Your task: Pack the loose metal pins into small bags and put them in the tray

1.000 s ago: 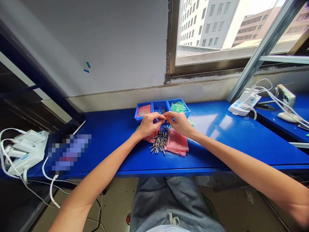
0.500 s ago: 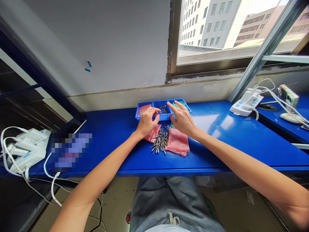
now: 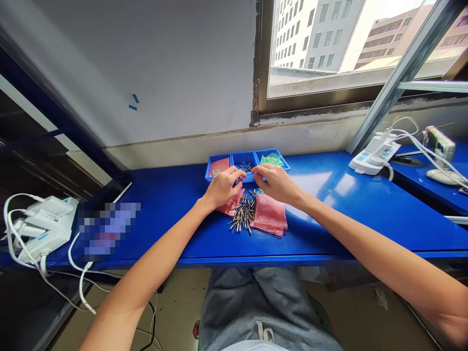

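Hovering fingers near pins, adapter label illegible

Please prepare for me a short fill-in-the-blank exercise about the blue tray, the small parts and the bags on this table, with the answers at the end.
1. The blue tray is divided into ____ compartments.
2. Inside the tray, small dark parts lie in the ____ compartment.
3. On the table, the loose pile of parts lies ____ the left red bags and the right red bags.
4. The green material is nearer to the person's ____ hand.

Missing words: three; middle; between; right.
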Demonstrator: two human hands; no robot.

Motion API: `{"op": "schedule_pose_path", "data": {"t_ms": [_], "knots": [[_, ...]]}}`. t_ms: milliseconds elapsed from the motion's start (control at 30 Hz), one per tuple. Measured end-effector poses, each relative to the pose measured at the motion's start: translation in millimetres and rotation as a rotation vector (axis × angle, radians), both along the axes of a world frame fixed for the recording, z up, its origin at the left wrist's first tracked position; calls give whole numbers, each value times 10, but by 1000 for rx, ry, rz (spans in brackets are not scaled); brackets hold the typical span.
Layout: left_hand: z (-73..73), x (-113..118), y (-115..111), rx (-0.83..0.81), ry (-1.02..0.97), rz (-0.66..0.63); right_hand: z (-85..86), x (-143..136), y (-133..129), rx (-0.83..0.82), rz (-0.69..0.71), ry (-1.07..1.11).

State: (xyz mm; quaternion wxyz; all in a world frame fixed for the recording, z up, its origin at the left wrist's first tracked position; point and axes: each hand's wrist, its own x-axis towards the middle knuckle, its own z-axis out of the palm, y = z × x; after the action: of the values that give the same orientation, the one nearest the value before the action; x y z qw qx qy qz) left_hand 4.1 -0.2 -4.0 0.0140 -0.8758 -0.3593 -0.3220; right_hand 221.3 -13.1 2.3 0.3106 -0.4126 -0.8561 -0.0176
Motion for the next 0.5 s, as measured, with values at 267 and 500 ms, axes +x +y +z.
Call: {"op": "schedule_pose_path", "data": {"t_ms": [267, 500], "knots": [[37, -50, 14, -33, 198, -58, -222, -94, -43, -105, 66, -237], [19, -62, 22, -47, 269, -83, -250, -97, -35, -107, 32, -258]]}}
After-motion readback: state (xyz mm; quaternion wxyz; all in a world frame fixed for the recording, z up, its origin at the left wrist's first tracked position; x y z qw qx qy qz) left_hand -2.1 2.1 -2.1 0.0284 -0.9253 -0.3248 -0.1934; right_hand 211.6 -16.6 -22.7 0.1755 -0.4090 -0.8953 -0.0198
